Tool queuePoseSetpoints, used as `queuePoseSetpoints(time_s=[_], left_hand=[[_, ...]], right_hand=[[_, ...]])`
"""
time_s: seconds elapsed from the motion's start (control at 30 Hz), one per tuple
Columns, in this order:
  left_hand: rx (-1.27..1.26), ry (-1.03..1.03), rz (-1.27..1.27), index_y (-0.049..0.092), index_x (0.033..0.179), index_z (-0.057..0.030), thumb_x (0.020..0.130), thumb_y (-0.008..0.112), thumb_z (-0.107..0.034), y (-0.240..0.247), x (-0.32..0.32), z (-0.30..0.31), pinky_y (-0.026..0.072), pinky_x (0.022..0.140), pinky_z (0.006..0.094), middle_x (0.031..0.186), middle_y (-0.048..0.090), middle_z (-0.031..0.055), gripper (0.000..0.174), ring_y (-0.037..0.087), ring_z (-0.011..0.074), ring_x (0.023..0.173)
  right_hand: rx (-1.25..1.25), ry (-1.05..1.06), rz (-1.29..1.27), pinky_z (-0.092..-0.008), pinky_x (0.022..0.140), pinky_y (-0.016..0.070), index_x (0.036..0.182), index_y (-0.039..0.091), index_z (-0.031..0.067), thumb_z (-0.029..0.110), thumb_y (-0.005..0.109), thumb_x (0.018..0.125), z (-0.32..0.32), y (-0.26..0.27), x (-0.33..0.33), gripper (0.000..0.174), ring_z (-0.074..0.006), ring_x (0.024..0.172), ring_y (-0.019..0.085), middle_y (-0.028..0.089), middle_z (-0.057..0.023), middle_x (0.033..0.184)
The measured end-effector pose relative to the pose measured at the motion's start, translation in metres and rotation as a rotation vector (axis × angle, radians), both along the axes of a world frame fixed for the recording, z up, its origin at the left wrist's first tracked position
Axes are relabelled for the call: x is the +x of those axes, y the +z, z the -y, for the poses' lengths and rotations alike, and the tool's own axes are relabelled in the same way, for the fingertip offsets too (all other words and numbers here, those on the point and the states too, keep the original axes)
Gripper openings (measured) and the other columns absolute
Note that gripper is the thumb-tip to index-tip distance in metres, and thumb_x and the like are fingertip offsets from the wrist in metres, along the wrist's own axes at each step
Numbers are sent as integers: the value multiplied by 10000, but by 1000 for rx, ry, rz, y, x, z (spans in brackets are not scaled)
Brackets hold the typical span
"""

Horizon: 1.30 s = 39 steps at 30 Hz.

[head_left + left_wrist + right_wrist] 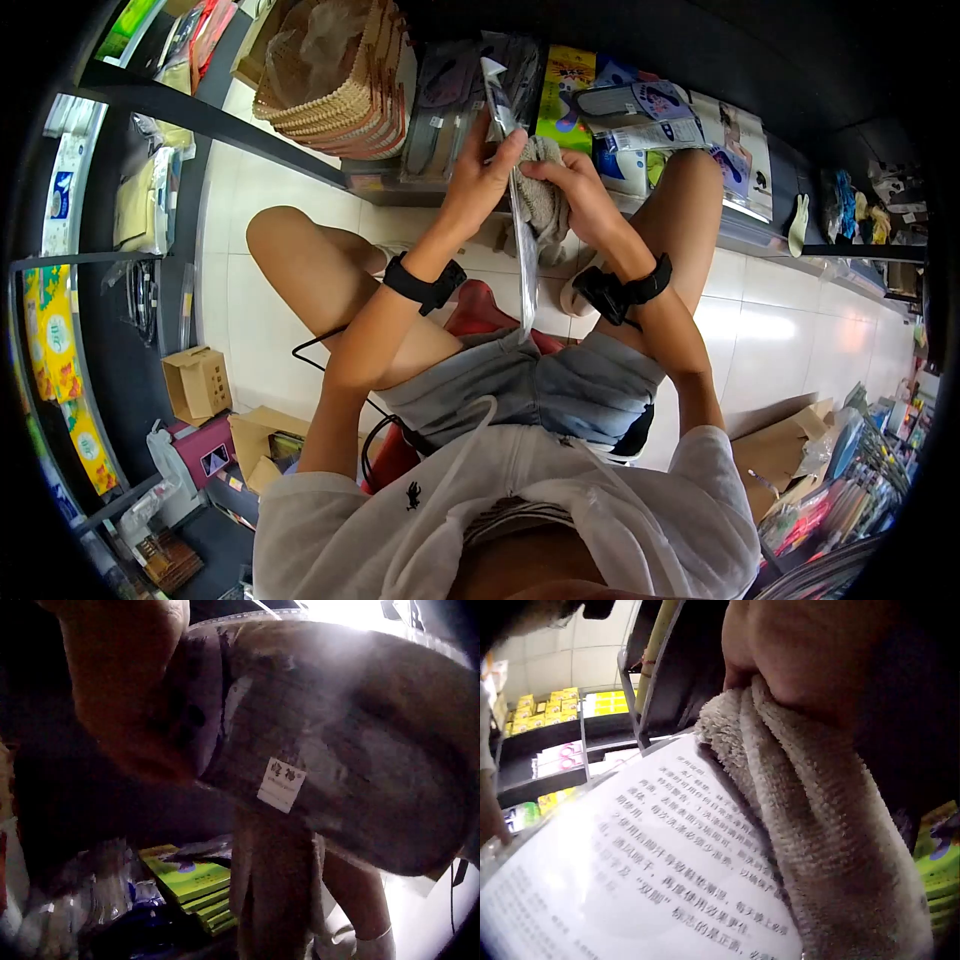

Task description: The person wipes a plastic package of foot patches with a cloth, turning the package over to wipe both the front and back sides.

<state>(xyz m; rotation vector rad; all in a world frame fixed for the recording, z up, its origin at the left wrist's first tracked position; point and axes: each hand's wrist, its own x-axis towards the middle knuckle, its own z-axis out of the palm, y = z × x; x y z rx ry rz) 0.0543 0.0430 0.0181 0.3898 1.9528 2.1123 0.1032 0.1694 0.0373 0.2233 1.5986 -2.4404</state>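
My left hand (478,182) grips a clear-wrapped pack of insoles (525,255), held nearly edge-on in the head view. Seen from the left wrist, a grey insole (337,750) with a small white label (282,784) shows through the wrapping. A white sheet with printed Chinese text (645,847) forms the pack's other side. Bunched in my right hand (592,205) is a beige terry cloth (545,205), right against the printed side. In the right wrist view the cloth (817,810) hangs in folds below the fingers, partly covering the text.
Stacked woven baskets (340,90) stand on the low shelf ahead, beside more insole packs (440,110) and a yellow-green pack (566,95). Cardboard boxes (195,385) sit on the left. Another carton (785,455) lies at the right, near piled goods. My knees flank the work.
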Motion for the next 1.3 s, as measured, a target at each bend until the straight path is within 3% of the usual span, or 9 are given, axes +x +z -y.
queuePoseSetpoints(time_s=[0.27,0.4,0.5,0.73,0.87,1.0,1.13,1.2,1.3], left_hand=[[-97,-130,-179,279,1234,-20,783,511,-370,-2,20,-11,387,712,216,964,518,105,616,488,119,797],[-37,96,-59,405,1107,-3,814,431,-394,-2,2,-4,386,683,236,875,520,76,489,481,117,756],[102,42,189,414,1104,-3,821,407,-396,-8,-5,3,379,716,254,897,517,81,485,482,136,780],[-90,107,-111,415,1060,2,824,398,-387,-8,14,-12,366,745,275,899,499,92,455,464,172,838],[101,147,188,419,1003,-2,818,378,-390,-18,-10,1,408,652,265,778,511,104,431,515,157,753],[280,175,399,355,1072,-1,801,397,-403,1,-25,9,465,565,293,789,483,125,487,532,206,755],[284,249,271,345,1083,-13,803,407,-395,-2,-29,8,479,631,300,838,458,135,478,527,206,746],[289,262,254,349,1079,-18,802,411,-407,0,-25,8,475,624,297,841,458,128,481,526,201,727],[237,220,290,356,1070,-14,801,413,-421,3,-23,6,466,628,291,856,455,119,491,528,194,692]], right_hand=[[-4,-250,90,-252,587,408,768,551,-41,136,507,734,-15,-28,-18,185,-132,629,509,544,-63,695],[-57,-37,85,-208,529,402,762,556,-19,112,513,731,8,-7,3,141,-93,567,500,548,-45,681],[-50,40,25,-196,545,405,767,550,-17,103,502,740,15,-1,7,133,-83,593,510,553,-39,713],[64,-163,118,-231,541,394,764,545,-20,172,529,727,-2,-24,-13,196,-106,591,492,542,-38,692],[164,-114,149,-220,531,402,770,555,-34,173,528,731,14,-13,0,212,-91,589,491,544,-41,688],[165,215,1,-201,545,406,828,553,-19,159,553,723,23,-3,8,207,-71,621,503,554,-39,719],[355,174,-68,-218,601,395,874,533,-34,300,623,706,23,-5,7,385,-80,655,477,537,-43,742],[826,136,-256,-253,626,407,891,510,-58,345,681,636,24,-3,7,507,-127,673,489,533,-74,741],[913,48,-321,-306,614,422,810,491,-98,322,710,557,27,-17,6,537,-229,654,522,533,-167,707]])
